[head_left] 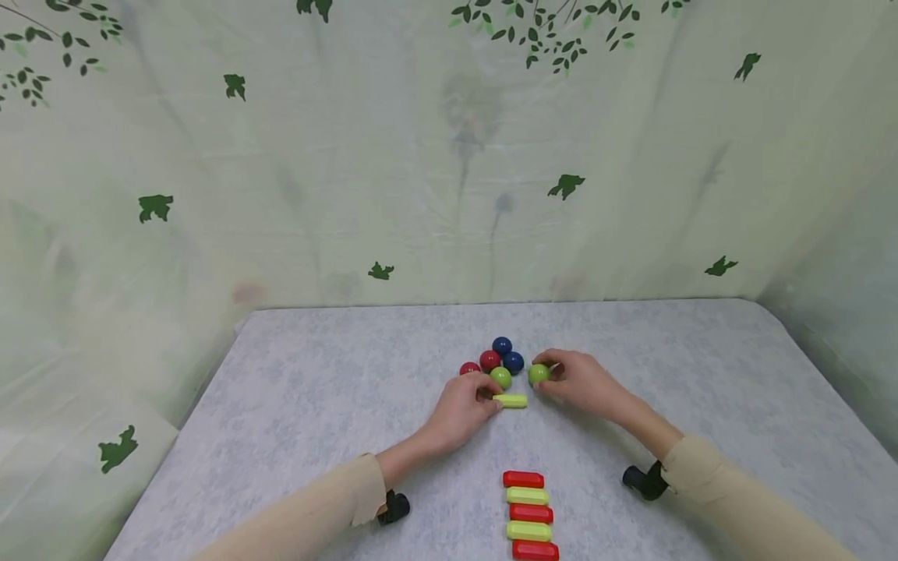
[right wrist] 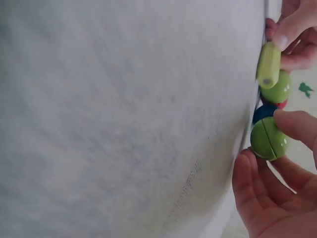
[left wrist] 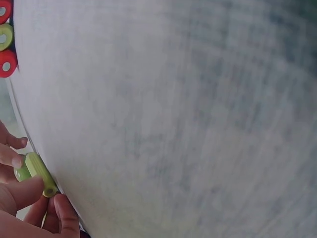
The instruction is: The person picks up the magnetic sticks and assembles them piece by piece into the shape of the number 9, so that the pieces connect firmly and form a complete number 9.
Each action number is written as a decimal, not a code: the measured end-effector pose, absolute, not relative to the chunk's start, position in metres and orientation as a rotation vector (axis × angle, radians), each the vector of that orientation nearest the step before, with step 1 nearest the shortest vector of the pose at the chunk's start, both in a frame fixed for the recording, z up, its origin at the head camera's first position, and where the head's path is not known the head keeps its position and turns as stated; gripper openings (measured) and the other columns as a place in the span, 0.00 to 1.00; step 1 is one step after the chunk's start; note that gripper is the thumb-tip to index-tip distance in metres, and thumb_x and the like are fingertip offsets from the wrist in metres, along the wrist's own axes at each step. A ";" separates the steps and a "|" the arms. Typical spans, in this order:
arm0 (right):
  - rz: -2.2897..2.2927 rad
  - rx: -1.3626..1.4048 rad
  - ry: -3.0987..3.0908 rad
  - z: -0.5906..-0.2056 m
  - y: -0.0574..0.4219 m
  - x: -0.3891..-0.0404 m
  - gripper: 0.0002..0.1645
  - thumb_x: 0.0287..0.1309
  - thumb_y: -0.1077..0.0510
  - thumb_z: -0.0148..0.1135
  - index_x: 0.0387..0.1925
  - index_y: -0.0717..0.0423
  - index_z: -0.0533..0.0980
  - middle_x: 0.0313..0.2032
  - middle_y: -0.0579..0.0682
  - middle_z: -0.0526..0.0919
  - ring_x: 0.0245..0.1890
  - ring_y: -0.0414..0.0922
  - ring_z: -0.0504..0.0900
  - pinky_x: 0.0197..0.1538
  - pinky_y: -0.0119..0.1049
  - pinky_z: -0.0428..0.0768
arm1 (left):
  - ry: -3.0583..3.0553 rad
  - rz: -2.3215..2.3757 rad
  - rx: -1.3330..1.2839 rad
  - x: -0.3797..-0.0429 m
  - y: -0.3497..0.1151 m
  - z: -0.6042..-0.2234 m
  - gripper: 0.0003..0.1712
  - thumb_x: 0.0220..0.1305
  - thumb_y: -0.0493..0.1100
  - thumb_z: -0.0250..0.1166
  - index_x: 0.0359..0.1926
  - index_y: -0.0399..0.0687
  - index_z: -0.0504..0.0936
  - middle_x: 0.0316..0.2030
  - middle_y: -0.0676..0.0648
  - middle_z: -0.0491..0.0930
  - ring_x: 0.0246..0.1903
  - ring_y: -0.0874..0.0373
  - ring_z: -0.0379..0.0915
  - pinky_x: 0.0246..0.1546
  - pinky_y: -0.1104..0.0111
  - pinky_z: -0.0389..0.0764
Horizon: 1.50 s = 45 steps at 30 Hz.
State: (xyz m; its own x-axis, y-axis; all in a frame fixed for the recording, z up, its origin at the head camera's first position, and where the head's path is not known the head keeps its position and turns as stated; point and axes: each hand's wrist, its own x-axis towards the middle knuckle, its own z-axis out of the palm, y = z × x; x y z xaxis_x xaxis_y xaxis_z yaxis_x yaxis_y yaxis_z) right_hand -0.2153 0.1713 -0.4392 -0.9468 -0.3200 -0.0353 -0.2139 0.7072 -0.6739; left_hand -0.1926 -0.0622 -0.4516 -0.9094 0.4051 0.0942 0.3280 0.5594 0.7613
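Note:
My left hand (head_left: 463,411) pinches a yellow-green faceted rod (head_left: 514,401) by its left end, just in front of the ball cluster. To its right, my right hand (head_left: 581,382) holds a green ball (head_left: 538,375) between thumb and fingers; the right wrist view shows a seam line around this ball (right wrist: 269,139). Between the hands, a second green ball (head_left: 500,378) lies behind the rod. Two blue balls (head_left: 514,363) and two red balls (head_left: 489,360) sit beside and behind it. The left hand partly covers the leftmost red ball (head_left: 468,368).
Nearer the front of the grey table (head_left: 316,389), red rods (head_left: 531,513) and yellow-green rods (head_left: 528,531) lie side by side in an alternating column. A pale leaf-patterned curtain (head_left: 393,195) hangs behind the table. Each wrist carries a black camera (head_left: 647,481).

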 end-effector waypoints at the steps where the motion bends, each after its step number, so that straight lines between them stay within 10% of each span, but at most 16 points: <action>1: -1.064 -0.432 2.746 -0.439 0.172 -0.213 0.21 0.56 0.56 0.71 0.51 0.55 0.79 0.41 0.46 0.81 0.39 0.45 0.77 0.41 0.40 0.79 | 2.691 1.293 0.631 -0.193 -0.062 -0.452 0.08 0.62 0.35 0.68 0.43 0.42 0.85 0.38 0.51 0.80 0.36 0.59 0.72 0.39 0.68 0.76; 25: -1.160 -0.461 2.676 -0.448 0.172 -0.195 0.21 0.54 0.56 0.73 0.51 0.53 0.80 0.40 0.43 0.80 0.37 0.42 0.77 0.42 0.38 0.77 | 2.883 1.366 0.493 -0.192 -0.072 -0.441 0.04 0.62 0.35 0.66 0.37 0.47 0.82 0.33 0.52 0.75 0.33 0.58 0.71 0.35 0.67 0.75; 34: -1.167 -0.481 2.663 -0.450 0.174 -0.195 0.21 0.55 0.55 0.73 0.51 0.53 0.80 0.40 0.43 0.80 0.38 0.42 0.77 0.42 0.39 0.77 | 2.850 1.367 0.362 -0.211 -0.084 -0.446 0.22 0.61 0.34 0.67 0.56 0.43 0.78 0.47 0.43 0.75 0.44 0.50 0.71 0.46 0.59 0.74; 45: -1.165 -0.476 2.665 -0.452 0.176 -0.196 0.21 0.55 0.55 0.72 0.51 0.52 0.80 0.42 0.43 0.81 0.40 0.43 0.77 0.45 0.40 0.78 | 2.639 1.350 0.495 -0.203 -0.091 -0.447 0.17 0.60 0.34 0.68 0.51 0.45 0.81 0.37 0.51 0.78 0.33 0.57 0.73 0.37 0.65 0.77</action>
State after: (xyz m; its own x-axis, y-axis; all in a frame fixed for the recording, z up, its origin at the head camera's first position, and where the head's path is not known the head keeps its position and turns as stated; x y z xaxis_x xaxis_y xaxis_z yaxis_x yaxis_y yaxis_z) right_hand -0.1957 0.1760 -0.4517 -0.9294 -0.3659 -0.0482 -0.2131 0.6386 -0.7394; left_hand -0.2030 -0.0910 -0.4466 -0.9368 0.3487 0.0283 0.2270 0.5442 0.8077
